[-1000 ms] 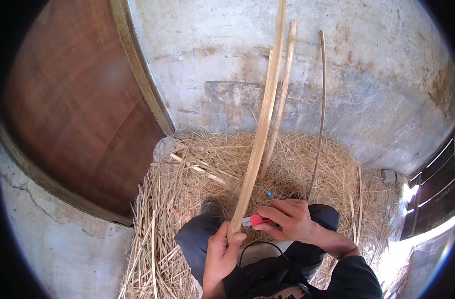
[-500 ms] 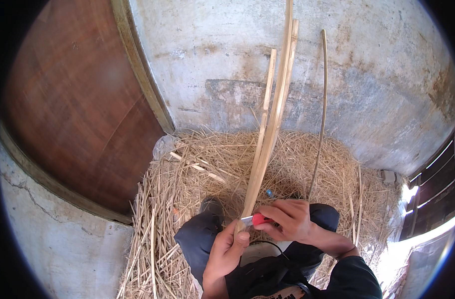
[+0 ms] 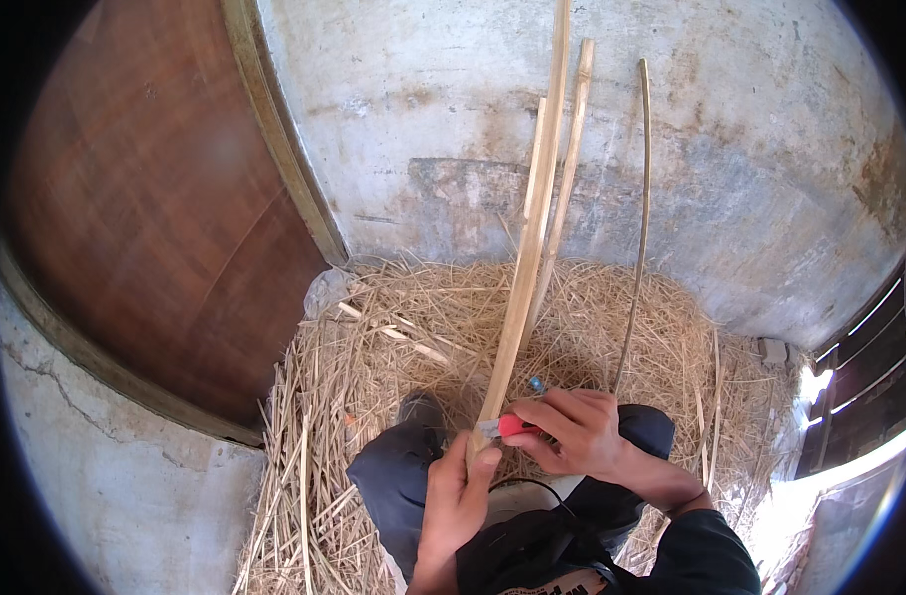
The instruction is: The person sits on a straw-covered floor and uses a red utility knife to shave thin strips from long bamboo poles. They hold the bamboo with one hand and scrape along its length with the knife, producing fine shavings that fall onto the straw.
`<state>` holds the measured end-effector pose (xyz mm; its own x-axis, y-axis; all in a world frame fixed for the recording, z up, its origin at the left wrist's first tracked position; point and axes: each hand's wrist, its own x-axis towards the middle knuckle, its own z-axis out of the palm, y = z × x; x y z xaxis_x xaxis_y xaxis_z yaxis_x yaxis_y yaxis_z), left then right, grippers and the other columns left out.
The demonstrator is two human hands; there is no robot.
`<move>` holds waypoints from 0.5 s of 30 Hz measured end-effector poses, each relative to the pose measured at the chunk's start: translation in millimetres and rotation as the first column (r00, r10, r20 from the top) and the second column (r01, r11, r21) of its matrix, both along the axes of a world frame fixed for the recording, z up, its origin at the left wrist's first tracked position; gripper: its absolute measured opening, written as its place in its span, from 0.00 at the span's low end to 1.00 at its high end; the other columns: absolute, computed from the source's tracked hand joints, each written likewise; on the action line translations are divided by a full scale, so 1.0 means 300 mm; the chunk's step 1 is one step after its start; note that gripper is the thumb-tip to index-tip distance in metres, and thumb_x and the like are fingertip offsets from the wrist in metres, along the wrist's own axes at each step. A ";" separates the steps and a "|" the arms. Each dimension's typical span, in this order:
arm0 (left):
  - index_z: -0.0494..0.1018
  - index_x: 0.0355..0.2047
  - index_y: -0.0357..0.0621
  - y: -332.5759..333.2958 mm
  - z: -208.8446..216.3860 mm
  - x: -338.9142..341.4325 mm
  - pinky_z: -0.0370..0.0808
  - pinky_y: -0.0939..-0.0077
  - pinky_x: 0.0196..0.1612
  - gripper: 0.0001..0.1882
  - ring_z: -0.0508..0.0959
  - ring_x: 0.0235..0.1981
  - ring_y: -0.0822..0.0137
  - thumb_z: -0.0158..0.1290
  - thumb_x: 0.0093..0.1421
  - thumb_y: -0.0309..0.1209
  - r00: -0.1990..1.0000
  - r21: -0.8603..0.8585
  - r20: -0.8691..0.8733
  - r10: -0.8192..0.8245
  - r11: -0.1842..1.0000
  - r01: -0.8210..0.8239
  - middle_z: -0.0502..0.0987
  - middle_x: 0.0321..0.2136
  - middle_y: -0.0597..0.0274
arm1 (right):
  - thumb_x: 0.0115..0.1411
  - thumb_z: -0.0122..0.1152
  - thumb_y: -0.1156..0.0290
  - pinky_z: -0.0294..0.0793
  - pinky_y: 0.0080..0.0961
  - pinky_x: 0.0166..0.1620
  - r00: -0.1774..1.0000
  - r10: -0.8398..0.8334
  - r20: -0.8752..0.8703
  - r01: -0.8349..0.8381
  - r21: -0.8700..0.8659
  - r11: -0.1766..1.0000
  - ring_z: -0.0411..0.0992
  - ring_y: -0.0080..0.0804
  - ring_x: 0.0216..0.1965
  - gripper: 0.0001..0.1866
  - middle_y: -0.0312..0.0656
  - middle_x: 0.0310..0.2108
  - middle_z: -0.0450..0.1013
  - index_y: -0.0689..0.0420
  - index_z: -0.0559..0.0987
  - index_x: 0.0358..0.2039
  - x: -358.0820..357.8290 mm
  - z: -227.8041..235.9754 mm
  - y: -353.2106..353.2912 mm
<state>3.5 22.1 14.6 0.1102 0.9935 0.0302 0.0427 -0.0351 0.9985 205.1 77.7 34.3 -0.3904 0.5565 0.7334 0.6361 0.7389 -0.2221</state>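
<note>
My left hand (image 3: 460,493) is closed round the lower end of a long pale strip of split wood, maybe bamboo (image 3: 524,283), its thumb lying along the near face. The strip rises away from me past the top of the view. In my right hand (image 3: 580,433) is a red-handled knife (image 3: 515,425), gripped by the fingers. Its short metal blade (image 3: 488,428) rests against the strip just above my left thumb. Most of the handle is hidden in my fingers.
Two more strips, one on the left (image 3: 535,159) and one on the right (image 3: 570,169), lean on the stained wall (image 3: 750,178). A thin stick (image 3: 644,218) leans further right. Straw (image 3: 373,347) covers the ground. A brown door panel (image 3: 165,218) stands left, slatted boards (image 3: 864,387) right.
The held strip has tilted left, its upper part now overlapping the left leaning strip and standing apart from the right one. The knife has shifted slightly left and stays against the wood.
</note>
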 end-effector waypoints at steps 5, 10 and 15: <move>0.73 0.43 0.35 0.001 -0.012 0.015 0.67 0.71 0.27 0.15 0.67 0.22 0.74 0.51 0.78 0.38 0.995 -0.002 -0.093 0.045 0.999 -0.045 0.71 0.19 0.60 | 0.55 0.79 0.56 0.69 0.25 0.22 1.000 -0.021 0.001 0.021 0.026 0.999 0.73 0.26 0.19 0.18 0.29 0.22 0.70 0.49 0.85 0.42 0.007 -0.001 0.012; 0.73 0.42 0.36 -0.008 -0.005 0.022 0.66 0.69 0.26 0.16 0.67 0.21 0.72 0.50 0.78 0.39 0.992 0.005 -0.110 0.059 0.998 -0.059 0.71 0.19 0.57 | 0.55 0.78 0.54 0.68 0.25 0.21 0.998 -0.043 0.038 0.041 0.048 0.998 0.73 0.25 0.18 0.18 0.28 0.21 0.69 0.48 0.85 0.41 0.011 0.009 0.014; 0.74 0.44 0.36 -0.012 -0.013 0.018 0.68 0.68 0.27 0.16 0.69 0.20 0.69 0.49 0.78 0.39 0.989 0.017 -0.137 0.063 0.998 -0.061 0.72 0.19 0.56 | 0.55 0.78 0.52 0.67 0.24 0.21 0.998 -0.048 0.040 0.045 0.076 0.996 0.72 0.24 0.18 0.19 0.28 0.21 0.68 0.47 0.85 0.41 0.011 0.000 0.022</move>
